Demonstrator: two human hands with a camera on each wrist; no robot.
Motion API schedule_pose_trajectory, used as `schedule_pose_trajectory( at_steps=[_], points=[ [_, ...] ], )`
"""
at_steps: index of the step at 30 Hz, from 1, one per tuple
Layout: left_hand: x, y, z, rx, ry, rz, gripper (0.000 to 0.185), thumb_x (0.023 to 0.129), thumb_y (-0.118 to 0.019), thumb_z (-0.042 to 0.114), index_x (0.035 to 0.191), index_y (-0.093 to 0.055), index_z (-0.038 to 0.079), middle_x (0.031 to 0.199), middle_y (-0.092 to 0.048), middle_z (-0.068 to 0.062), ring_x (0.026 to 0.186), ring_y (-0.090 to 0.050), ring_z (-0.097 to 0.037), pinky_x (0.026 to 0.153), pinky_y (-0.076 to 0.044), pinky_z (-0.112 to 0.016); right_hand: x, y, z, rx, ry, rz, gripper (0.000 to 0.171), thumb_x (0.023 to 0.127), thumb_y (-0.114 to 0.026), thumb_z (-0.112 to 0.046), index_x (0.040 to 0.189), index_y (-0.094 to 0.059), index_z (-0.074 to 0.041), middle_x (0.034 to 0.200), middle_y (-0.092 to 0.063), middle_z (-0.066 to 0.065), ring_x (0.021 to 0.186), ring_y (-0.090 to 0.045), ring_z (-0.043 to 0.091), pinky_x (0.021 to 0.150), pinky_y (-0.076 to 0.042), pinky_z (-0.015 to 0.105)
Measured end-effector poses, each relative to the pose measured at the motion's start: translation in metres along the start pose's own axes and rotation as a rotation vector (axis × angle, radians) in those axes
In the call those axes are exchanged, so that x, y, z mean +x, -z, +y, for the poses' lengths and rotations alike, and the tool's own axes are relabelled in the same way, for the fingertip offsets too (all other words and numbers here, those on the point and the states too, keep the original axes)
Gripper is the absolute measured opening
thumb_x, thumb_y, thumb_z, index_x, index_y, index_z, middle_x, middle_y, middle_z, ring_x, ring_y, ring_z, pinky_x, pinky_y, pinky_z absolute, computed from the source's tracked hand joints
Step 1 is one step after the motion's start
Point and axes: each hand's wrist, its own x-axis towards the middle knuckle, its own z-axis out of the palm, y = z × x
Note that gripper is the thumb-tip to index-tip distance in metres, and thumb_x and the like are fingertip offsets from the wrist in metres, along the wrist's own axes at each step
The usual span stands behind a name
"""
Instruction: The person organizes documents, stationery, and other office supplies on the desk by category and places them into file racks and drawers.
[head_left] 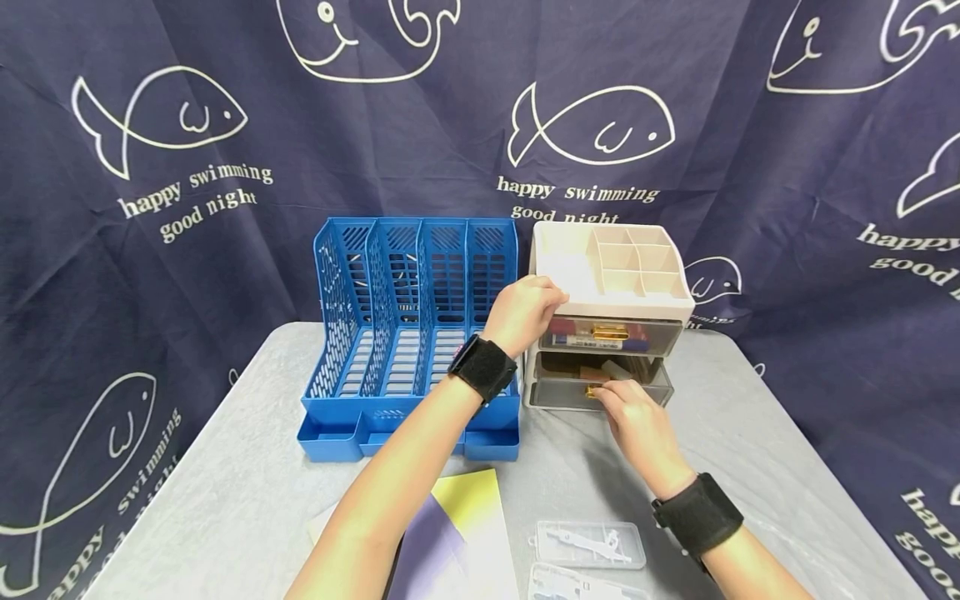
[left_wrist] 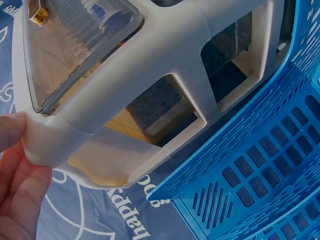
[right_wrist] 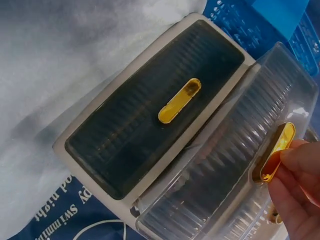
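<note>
A cream desk organizer (head_left: pixel 570 267) with two clear drawers stands on the table right of a blue file rack (head_left: pixel 420 333). My left hand (head_left: pixel 542 302) grips the organizer's top front left corner; in the left wrist view the thumb (left_wrist: pixel 12 131) presses on that corner of its frame (left_wrist: pixel 150 65). My right hand (head_left: pixel 603 393) pinches the gold handle (right_wrist: pixel 274 152) of the lower drawer (head_left: pixel 558 390), which stands pulled out a little. The upper drawer (head_left: pixel 652 335) is closed, with pens and a gold handle (right_wrist: pixel 179 100) showing. Small items lie in the lower drawer, too dim to name.
A yellow and purple booklet (head_left: pixel 465 533) lies at the near edge of the grey table (head_left: pixel 247 467). Two clear plastic cases (head_left: pixel 592 543) lie beside it on the right. A dark blue fish-print curtain (head_left: pixel 787 167) hangs close behind.
</note>
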Motion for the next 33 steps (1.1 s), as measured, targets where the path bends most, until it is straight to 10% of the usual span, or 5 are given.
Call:
schedule_pose_trajectory(
  at_steps=[33],
  points=[
    [-0.001,-0.001,0.0,-0.001,-0.013,0.016,0.014,0.091,-0.063,0.01,0.096,-0.076,0.012,0.092,-0.07,-0.001,0.092,-0.064,-0.016,0.084,-0.052,-0.023,0.018,-0.027,0.023,-0.034,-0.061,0.011,0.022,0.075,-0.065,0.014,0.091,-0.068,0.001,0.089,-0.063,0.011,0.082,-0.059,0.029,0.066,-0.054,0.04]
  ],
)
